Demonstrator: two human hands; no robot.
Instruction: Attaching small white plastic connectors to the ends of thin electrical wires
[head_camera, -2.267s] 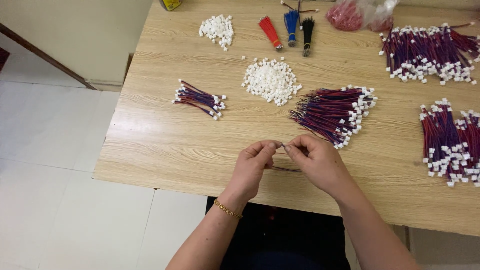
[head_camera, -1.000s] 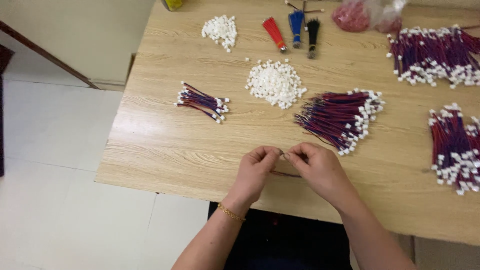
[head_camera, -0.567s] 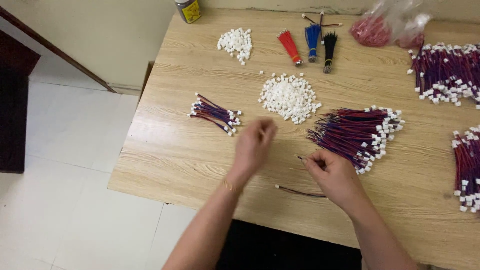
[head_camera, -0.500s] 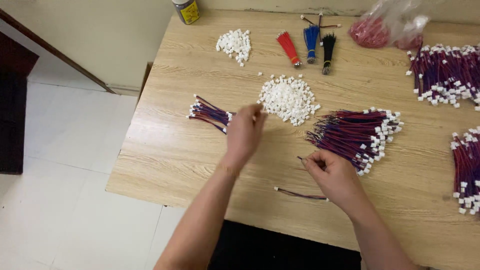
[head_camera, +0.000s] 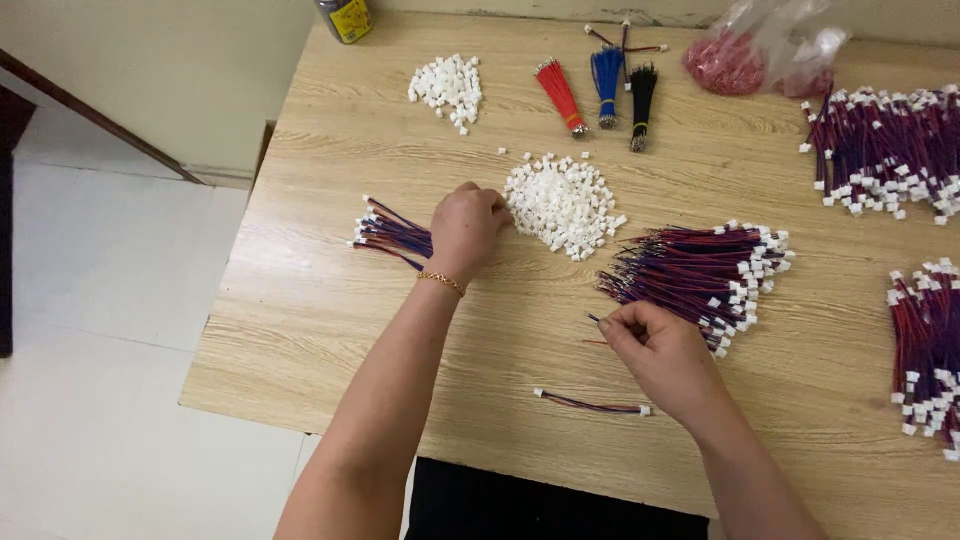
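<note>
Hands work apart over the table: our left hand is curled at the left edge of the heap of white plugs, fingertips bunched together as if pinching one, though the plug itself is hidden and we cannot tell whether anything is caught. Just left of that wrist lies a small wire bundle, partly covered by the hand. Our right hand is closed on the end of a thin wire, thumb and forefinger pressed together, at the near tip of the big wire fan. One finished lead, a plug at each end, lies on its own close to the near edge, below the right hand.

Risks, as we judge them: the heap is loose, so a blind pinch could lift two plugs or scatter some toward the small bundle (a few strays already sit above the heap). The wire in the right hand is thin and lies against the fan, so pulling it could drag neighbours out of line. The finished lead lies near enough to the table's edge that a forearm sweep might knock it to the floor
</note>
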